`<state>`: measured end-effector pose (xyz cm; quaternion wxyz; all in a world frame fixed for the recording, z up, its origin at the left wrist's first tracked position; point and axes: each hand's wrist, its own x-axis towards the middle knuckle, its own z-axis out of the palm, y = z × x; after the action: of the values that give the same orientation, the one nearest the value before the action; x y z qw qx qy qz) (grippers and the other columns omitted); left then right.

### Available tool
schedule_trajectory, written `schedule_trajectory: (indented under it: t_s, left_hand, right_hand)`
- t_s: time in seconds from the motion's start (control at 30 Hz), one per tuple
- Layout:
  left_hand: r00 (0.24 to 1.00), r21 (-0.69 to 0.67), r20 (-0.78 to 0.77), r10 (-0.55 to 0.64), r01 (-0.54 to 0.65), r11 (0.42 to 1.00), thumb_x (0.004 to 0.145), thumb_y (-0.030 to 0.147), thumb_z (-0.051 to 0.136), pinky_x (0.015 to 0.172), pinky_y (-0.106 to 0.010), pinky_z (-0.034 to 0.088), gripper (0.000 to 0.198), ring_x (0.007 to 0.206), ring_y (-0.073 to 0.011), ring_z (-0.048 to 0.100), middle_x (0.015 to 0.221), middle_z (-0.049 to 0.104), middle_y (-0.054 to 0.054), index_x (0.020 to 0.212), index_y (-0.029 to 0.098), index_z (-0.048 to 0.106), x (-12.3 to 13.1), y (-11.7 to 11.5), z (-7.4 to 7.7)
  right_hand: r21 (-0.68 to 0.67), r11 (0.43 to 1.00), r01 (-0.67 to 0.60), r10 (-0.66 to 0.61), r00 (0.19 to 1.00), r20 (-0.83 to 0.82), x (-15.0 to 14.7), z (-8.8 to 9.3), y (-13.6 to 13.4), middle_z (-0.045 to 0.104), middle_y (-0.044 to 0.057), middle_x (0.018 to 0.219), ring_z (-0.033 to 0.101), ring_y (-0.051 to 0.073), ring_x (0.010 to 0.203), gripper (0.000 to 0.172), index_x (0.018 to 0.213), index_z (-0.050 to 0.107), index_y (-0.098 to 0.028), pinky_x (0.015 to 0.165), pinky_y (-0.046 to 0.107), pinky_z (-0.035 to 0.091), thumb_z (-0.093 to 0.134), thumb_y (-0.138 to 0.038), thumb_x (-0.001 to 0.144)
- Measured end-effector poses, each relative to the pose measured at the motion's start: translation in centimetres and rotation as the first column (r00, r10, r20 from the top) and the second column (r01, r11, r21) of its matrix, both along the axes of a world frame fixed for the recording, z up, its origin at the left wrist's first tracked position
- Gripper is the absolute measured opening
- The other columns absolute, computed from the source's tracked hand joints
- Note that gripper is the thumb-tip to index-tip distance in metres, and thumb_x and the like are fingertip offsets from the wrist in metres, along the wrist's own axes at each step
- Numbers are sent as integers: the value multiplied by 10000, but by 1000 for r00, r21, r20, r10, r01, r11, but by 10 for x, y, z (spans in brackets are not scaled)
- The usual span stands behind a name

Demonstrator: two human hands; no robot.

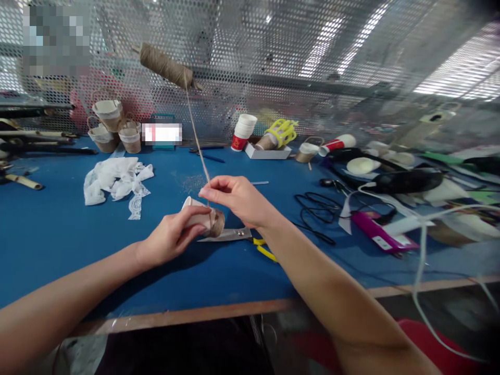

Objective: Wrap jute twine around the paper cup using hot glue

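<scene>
left hand [172,233]: curled round cup [198,220], right of its palm, long axis crosswise, base rightward | right hand [231,196]: pinching twine [198,141] just above cup | twine contact probably near base, partly hidden

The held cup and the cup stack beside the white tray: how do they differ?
The held cup lies tipped in the left hand, while the cup stack stands upright on the blue table. The held cup has brown twine wound around one end; the cup stack shows unwrapped white and red sides. Both show some white.
</scene>
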<state>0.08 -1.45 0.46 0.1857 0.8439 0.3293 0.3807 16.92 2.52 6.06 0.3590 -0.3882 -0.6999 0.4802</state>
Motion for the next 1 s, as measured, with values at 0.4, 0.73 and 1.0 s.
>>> schedule_trajectory:
  t_s: [0.4, 0.73, 1.0]
  left_hand:
    - [988, -266, 153, 29, 12, 964, 860, 257, 482, 696, -220, 484, 230, 835, -141, 602, 1024, 620, -63, 1074, 175, 498, 6, -10, 4]
    - [990, -206, 141, -25, 54, 977, 855, 193, 485, 709, -216, 486, 242, 841, -130, 614, 1035, 629, -64, 1097, 176, 480, 3, -14, 4]
    - [992, -168, 124, -3, 24, 985, 848, 192, 488, 567, -183, 480, 227, 649, -97, 612, 979, 659, -52, 1075, 180, 479, 4, -15, 7]
  right_hand:
    - [-5, 989, 145, -145, 989, -34, 22, -13, -5, 591, -19, 654, 451, 78, 568, 207, 706, 646, -168, 568, 226, 379, 672, -371, 674]
    - [-9, 986, 166, -166, 986, 13, 23, -19, -7, 549, -20, 621, 431, 87, 566, 255, 701, 640, -163, 550, 232, 345, 644, -418, 691]
    - [-37, 984, 175, -176, 984, -13, 23, -17, -8, 550, -25, 603, 435, 78, 546, 249, 679, 631, -163, 537, 227, 347, 653, -410, 684]
